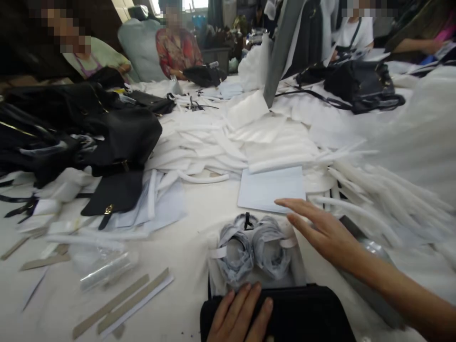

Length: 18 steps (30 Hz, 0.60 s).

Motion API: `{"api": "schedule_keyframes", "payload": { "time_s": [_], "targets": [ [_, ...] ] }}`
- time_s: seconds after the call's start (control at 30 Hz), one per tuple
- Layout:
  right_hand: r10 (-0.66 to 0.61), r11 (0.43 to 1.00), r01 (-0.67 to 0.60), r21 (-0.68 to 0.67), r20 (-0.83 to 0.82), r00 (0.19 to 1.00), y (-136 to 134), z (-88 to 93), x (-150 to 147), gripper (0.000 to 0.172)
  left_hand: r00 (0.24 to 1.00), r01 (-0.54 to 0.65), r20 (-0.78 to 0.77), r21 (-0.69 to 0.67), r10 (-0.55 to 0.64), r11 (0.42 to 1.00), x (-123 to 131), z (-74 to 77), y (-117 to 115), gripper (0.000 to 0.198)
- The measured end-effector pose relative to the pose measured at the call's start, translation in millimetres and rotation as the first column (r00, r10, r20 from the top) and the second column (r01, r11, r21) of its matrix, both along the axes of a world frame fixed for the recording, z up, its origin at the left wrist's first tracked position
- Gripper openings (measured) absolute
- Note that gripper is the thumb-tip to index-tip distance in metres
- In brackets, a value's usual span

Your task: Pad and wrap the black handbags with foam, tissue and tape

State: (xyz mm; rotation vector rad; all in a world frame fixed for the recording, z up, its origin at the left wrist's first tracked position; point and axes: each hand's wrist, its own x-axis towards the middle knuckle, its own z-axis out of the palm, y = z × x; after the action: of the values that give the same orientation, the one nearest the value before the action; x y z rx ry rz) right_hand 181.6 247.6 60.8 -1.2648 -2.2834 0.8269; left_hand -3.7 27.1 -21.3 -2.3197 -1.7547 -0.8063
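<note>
My left hand [240, 316] lies with its fingers stretched out on a black bag [306, 311] at the bottom of the view. Beyond the bag's edge, two rolls of grey-white wrapped material [235, 251] sit side by side, with white bands on their outer sides and a small black strap behind them. My right hand [317, 228] hovers to the right of the rolls, fingers apart and holding nothing. Its fingertips are near a stack of pale blue-white sheets [270, 187]. Under my right forearm lies a dark grey flat object [374, 285], partly hidden.
Black bags [121, 137] are heaped at the left. White foam sheets [278, 137] cover the table's middle, and thin foam strips [377, 194] lie at the right. A grey post [283, 52] rises from the table. Cardboard strips [133, 301] lie front left. Several people work across the table.
</note>
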Motion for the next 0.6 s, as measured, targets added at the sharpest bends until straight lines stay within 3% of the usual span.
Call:
{"api": "schedule_keyframes", "payload": {
  "time_s": [0.07,0.13,0.17,0.2,0.3,0.4,0.5,0.6],
  "targets": [
    [0.078,0.997,-0.078,0.01,0.021,0.997,25,6.7,-20,0.038,0.999,0.022,-0.046,0.066,-0.019,0.998,-1,1.0,2,0.036],
    [0.254,0.961,-0.243,-0.132,0.073,0.965,48,4.5,-43,0.033,0.995,0.055,-0.091,0.108,-0.045,0.993,-1,5.2,4,0.038],
    [0.361,0.9,-0.323,-0.294,0.085,0.929,59,0.8,-53,0.031,0.993,0.068,-0.104,0.122,-0.056,0.99,-1,8.7,4,0.038],
    [0.455,0.801,-0.379,-0.463,0.06,0.888,68,-3.9,-63,0.034,0.992,0.077,-0.108,0.13,-0.063,0.988,-1,12.9,4,0.038],
    [0.561,0.653,-0.412,-0.636,0.041,0.827,87,-17.3,-79,0.041,0.993,0.075,-0.096,0.143,-0.062,0.987,0,23.5,1,0.038],
    [0.634,0.558,-0.421,-0.715,0.04,0.772,91,-24.9,-84,0.037,0.994,0.076,-0.094,0.152,-0.062,0.986,1,23.3,-2,0.04],
    [0.686,0.518,-0.451,-0.727,0.038,0.726,89,-33.2,-87,0.033,0.998,0.056,-0.05,0.211,-0.047,0.976,3,12.4,-3,0.042],
    [0.712,0.537,-0.494,-0.684,0.053,0.7,86,-44.9,-86,0.027,0.999,0.036,0.003,0.278,-0.038,0.96,5,0.5,-2,0.043]
  ]
}}
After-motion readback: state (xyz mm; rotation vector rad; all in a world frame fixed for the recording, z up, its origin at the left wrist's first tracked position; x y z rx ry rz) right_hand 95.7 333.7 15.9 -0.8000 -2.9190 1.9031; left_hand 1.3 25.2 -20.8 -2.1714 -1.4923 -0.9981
